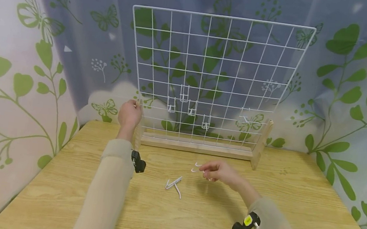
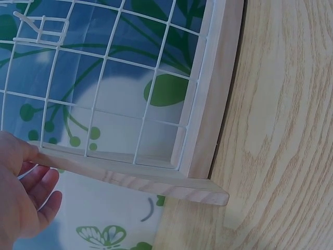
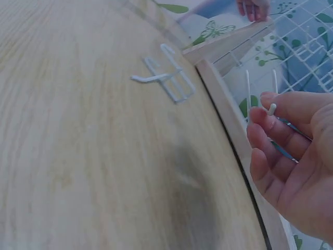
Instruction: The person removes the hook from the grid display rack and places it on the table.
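Observation:
A white wire grid panel [image 1: 223, 75] stands in a wooden base [image 1: 197, 146] with a side post at each end. My left hand [image 1: 130, 114] grips the upper end of the left wooden post [image 2: 130, 179], thumb on one side and fingers curled on the other. Between the thumb and fingers of my right hand [image 1: 221, 173] is a white wire hook [image 3: 272, 108], held above the table, its two prongs [image 1: 195, 170] pointing towards the left. Part of that hook is hidden behind the fingers. Another white wire hook [image 1: 174, 184] lies on the table, left of my right hand.
Several white hooks hang on the lower grid, among them one at the upper middle [image 1: 184, 94], one lower down [image 1: 205, 124] and one near the right post [image 1: 245, 116]. A patterned curtain [image 1: 109, 45] hangs behind the wooden table [image 1: 225, 225].

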A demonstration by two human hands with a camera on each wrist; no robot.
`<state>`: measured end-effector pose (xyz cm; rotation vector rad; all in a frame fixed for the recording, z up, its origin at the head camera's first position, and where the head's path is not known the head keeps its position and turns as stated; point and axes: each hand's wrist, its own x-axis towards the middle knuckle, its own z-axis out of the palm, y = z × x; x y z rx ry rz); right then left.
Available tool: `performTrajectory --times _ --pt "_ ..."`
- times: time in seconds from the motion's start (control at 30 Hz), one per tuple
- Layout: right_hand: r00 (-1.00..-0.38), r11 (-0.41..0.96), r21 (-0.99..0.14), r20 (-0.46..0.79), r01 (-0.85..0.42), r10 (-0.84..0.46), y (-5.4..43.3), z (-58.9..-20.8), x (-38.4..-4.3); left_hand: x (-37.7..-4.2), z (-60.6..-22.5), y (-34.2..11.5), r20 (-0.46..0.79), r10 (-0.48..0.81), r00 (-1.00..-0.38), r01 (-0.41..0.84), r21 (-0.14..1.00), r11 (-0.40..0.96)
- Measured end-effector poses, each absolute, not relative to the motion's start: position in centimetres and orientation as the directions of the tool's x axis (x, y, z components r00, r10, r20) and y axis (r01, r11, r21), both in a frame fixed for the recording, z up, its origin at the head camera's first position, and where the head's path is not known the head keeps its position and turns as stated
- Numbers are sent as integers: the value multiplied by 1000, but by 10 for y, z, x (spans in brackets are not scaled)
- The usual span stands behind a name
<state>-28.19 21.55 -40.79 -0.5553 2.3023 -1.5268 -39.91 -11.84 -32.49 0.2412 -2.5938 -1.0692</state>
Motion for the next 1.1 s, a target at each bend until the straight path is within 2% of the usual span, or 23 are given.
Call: performTrajectory --times 0.7,1.1 --pt "-794 443 -867 -96 -229 -600 206 -435 -277 -400 -324 -120 207 -269 -941 -42 715 697" --pt "-776 433 -880 -134 -193 -617 199 -442 -274 -401 -324 -120 210 -270 -940 -39 718 695"
